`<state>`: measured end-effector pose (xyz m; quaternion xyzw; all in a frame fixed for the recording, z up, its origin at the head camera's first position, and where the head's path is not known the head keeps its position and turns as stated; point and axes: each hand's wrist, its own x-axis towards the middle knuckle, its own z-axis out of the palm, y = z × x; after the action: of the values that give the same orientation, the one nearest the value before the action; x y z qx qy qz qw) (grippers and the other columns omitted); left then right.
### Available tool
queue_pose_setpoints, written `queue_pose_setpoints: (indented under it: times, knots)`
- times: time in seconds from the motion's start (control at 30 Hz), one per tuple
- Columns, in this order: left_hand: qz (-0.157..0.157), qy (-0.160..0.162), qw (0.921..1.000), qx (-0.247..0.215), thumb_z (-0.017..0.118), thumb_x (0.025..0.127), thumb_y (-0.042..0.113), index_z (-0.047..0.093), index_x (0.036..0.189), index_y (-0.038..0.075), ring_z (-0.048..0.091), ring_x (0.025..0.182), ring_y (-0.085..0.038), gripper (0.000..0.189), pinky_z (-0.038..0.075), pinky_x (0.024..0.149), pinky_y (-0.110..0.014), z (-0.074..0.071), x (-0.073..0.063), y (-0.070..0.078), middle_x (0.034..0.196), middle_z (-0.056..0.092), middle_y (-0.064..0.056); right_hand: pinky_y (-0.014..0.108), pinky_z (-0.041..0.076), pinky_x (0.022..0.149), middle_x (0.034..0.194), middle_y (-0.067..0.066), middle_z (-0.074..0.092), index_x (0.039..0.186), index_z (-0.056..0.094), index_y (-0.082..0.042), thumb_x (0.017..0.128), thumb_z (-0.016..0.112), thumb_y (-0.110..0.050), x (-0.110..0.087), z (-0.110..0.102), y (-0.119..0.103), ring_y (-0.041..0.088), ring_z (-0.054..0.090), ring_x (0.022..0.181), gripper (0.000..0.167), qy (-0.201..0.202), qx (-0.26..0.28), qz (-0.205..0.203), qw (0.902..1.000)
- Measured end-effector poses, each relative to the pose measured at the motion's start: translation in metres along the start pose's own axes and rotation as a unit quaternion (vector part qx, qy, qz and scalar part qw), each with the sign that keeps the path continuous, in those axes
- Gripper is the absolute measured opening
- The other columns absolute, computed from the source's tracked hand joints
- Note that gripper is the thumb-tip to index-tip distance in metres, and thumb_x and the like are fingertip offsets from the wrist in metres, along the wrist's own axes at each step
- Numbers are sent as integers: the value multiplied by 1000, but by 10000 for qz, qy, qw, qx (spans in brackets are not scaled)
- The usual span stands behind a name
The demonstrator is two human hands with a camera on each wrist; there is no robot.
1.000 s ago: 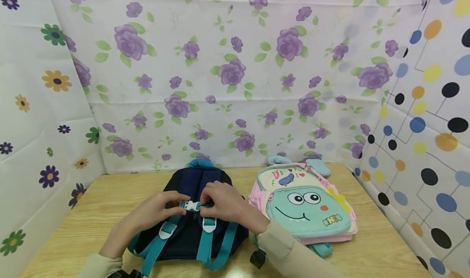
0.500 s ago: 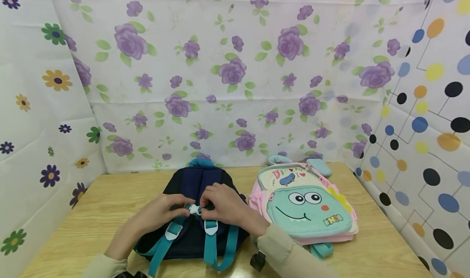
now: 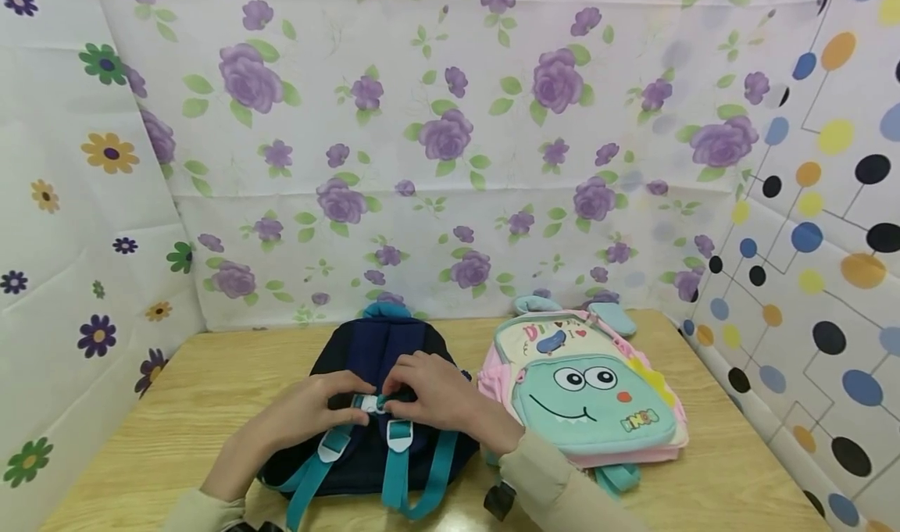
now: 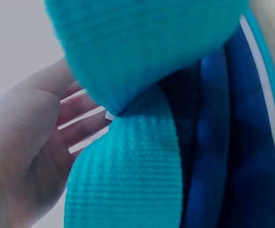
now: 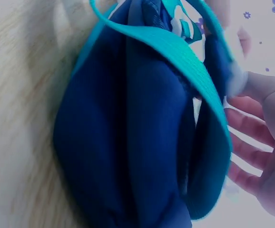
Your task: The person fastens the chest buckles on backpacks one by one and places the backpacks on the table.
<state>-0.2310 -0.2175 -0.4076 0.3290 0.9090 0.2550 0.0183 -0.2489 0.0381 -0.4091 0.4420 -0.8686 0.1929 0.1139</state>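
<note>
From the head view, I see both hands working at a small white plastic buckle (image 3: 369,404) on the strap side of a navy fabric backpack with teal trim (image 3: 369,352). The backpack lies flat on a pale wood-grain table (image 3: 232,368), its blue top handle (image 3: 386,311) toward the floral sheet (image 3: 394,133). Left hand (image 3: 309,407): thumb and fingers pinch the buckle's left end. Right hand (image 3: 436,391): thumb and index pinch its right end, by the teal webbing. I can't tell whether the buckle is fully latched. Below it, two white strap adjusters (image 3: 400,436) sit on flat teal straps (image 3: 395,473); strap loops hang toward the wearer. On my left wrist view, teal webbing hides the left fingertips. On my right wrist view, the right thumb meets a blurred white piece, other fingers fairly straight. Right of the navy backpack, just beside, lies a pink, cream and mint cartoon-face backpack (image 3: 569,411), face up. Cream sleeves (image 3: 541,469) on both arms.
</note>
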Motion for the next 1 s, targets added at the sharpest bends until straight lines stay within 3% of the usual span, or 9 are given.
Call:
queue_pose_setpoints:
  times: [0.23, 0.4, 0.8, 1.0]
  knots:
    - [-130, 265, 9996, -42, 60, 95, 49, 69, 123, 21, 64, 113, -15, 41, 54, 91, -37, 2, 2, 10, 121, 67, 10, 21, 48, 78, 102, -8, 64, 105, 72, -21, 96, 66, -33, -14, -11, 10, 11, 59, 90, 16, -6, 202, 251, 9995]
    - [-14, 448, 9990, -90, 58, 98, 46, 68, 124, 20, 65, 111, -15, 39, 54, 90, -34, 6, 12, 21, 119, 67, 11, 25, 52, 81, 101, -6, 65, 107, 71, -18, 96, 67, -31, -27, -19, 16, 14, 63, 92, 18, 177, 525, 574, 9968]
    - [286, 770, 9955, -481, 62, 97, 39, 68, 123, 21, 66, 110, -9, 32, 54, 93, -33, 33, 37, 42, 115, 71, 7, 33, 54, 85, 98, -8, 67, 104, 71, -18, 95, 69, -26, -55, -25, 31, 10, 64, 94, 13, 781, 1006, 1098, 9858]
    - [377, 909, 9938, -520, 64, 97, 33, 69, 120, 18, 66, 104, -6, 28, 55, 91, -31, 44, 48, 54, 110, 72, 6, 41, 55, 89, 101, -7, 67, 105, 71, -15, 95, 68, -25, -65, -29, 35, 13, 65, 96, 15, 845, 1401, 1421, 9762]
